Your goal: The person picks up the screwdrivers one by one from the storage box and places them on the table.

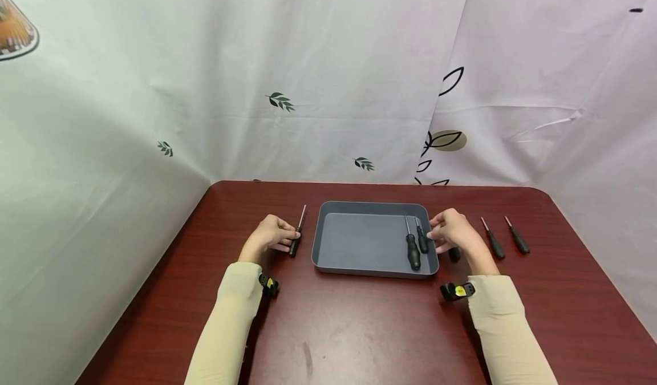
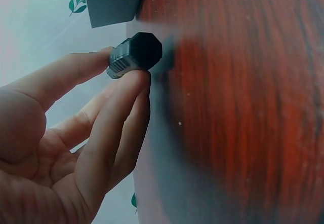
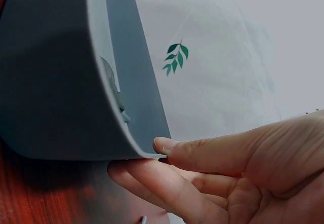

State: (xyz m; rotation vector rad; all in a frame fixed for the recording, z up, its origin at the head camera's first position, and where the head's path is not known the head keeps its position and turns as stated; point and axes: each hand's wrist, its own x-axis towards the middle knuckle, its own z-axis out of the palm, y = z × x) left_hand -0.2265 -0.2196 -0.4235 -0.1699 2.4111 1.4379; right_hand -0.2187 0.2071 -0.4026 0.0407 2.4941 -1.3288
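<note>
My left hand point(image 1: 273, 234) pinches the black handle of a screwdriver point(image 1: 295, 242) between thumb and fingers, left of the tray, its shaft pointing away. In the left wrist view, the end of that screwdriver's handle point(image 2: 144, 50) faces the camera. At the right side of a grey tray point(image 1: 364, 248), my right hand point(image 1: 451, 229) has its thumb and fingers on the rim. Up close in the right wrist view, the thumb and fingers point(image 3: 152, 178) pinch the tray's edge point(image 3: 121, 117). Two black-handled screwdrivers, a larger one point(image 1: 413, 252) and a smaller one point(image 1: 422, 240), lie inside the tray's right part.
Two more screwdrivers, one nearer point(image 1: 495, 245) and one farther right point(image 1: 519, 240), lie on the brown table point(image 1: 359, 328). Another black handle point(image 1: 454, 254) shows partly beneath my right hand. White cloth point(image 1: 328, 77) with leaf prints hangs behind the table.
</note>
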